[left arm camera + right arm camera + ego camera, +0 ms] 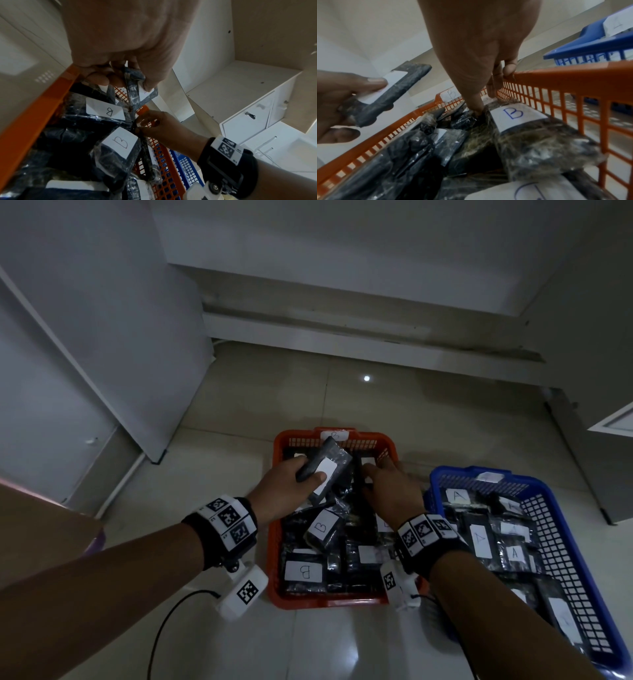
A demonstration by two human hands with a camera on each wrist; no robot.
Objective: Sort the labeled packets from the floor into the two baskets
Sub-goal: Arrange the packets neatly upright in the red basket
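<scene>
1. Orange basket (274, 474), lattice walls, with a white tag marked B on its far rim.
2. Blue basket (548, 508) on the right, same grid pattern.
3. Packets: black under glossy clear wrap, each with a white label; B packets (322, 527) in blue ink, A packets (481, 539) too.
4. Wrist bands (226, 522): black, with black-and-white square code patterns.
5. Floor (308, 392): pale glossy tile.
6. Held packet (325, 470): dark, with a white label.

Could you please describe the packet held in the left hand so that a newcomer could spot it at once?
Find the orange basket, left of the blue basket. Above its far end, the left hand grips a dark packet. Unlike its neighbours, it is lifted clear of the pile.
</scene>
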